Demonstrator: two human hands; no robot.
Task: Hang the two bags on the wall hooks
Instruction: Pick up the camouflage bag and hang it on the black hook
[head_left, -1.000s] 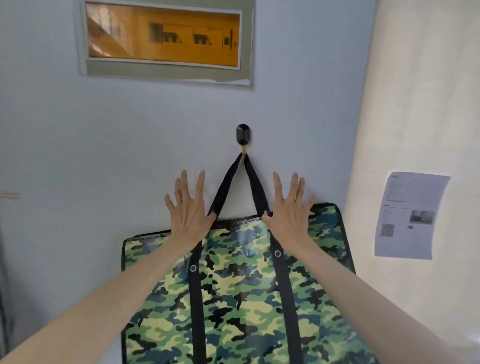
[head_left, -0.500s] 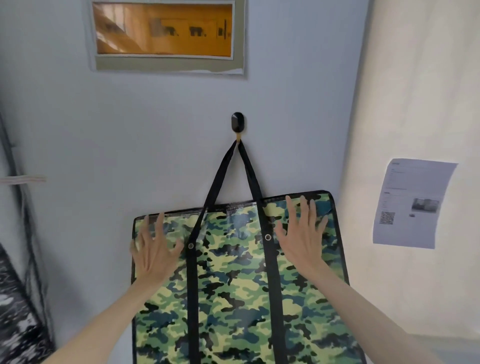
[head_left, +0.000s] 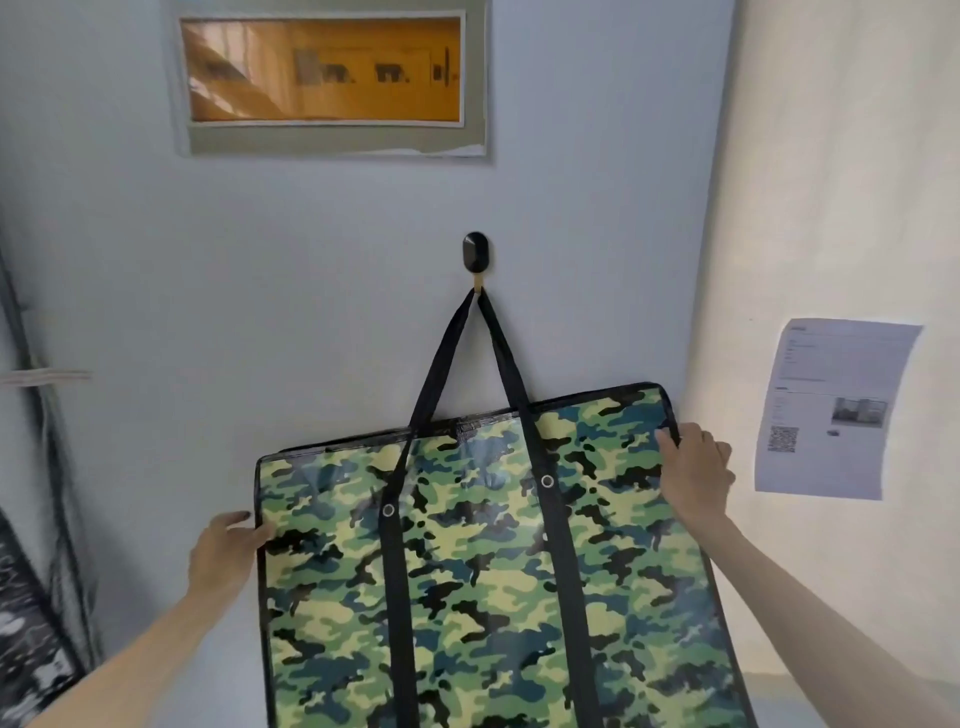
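A large camouflage bag (head_left: 488, 571) hangs flat against the pale blue wall, tilted so its right corner sits higher. Its black straps (head_left: 498, 353) loop over a black wall hook (head_left: 475, 253). My left hand (head_left: 226, 553) grips the bag's left edge, thumb on the front. My right hand (head_left: 693, 467) holds the upper right edge near the corner, fingers curled around it. A second bag, dark with a grey pattern (head_left: 26, 639), shows only partly at the bottom left edge.
A framed orange panel (head_left: 324, 73) is set in the wall above the hook. A printed sheet with a QR code (head_left: 831, 410) is stuck on the cream wall to the right. Dark cords or straps (head_left: 31, 364) run down the far left.
Both hands have moved outward from the bag's front to its side edges and closed on them. The view has shifted slightly, and the bag now sits more tilted.
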